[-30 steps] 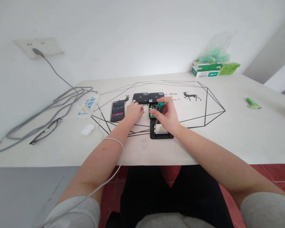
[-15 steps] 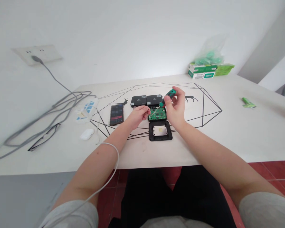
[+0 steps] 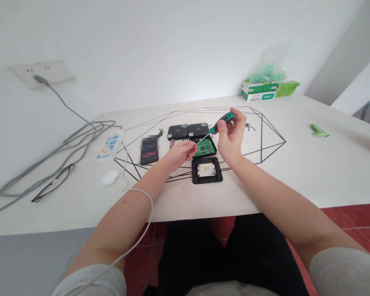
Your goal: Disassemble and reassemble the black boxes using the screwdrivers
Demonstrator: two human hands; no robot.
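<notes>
The screwdriver [image 3: 222, 122], its ribbed-looking green-and-black handle running into a slim metal shaft, slants above the green circuit board [image 3: 206, 147]. The right hand [image 3: 233, 135] pinches the handle between thumb and fingers, probably for fine control. The left hand [image 3: 182, 153] bunches its fingertips at the shaft's tip, perhaps to steady it; whether they pinch anything, I cannot tell. The board sits in a rounded black tray. Nearer lies a matte black frame [image 3: 207, 180] around a shiny metal plate [image 3: 202, 170], flat on the bench [image 3: 185, 207], presumably for easy reach.
</notes>
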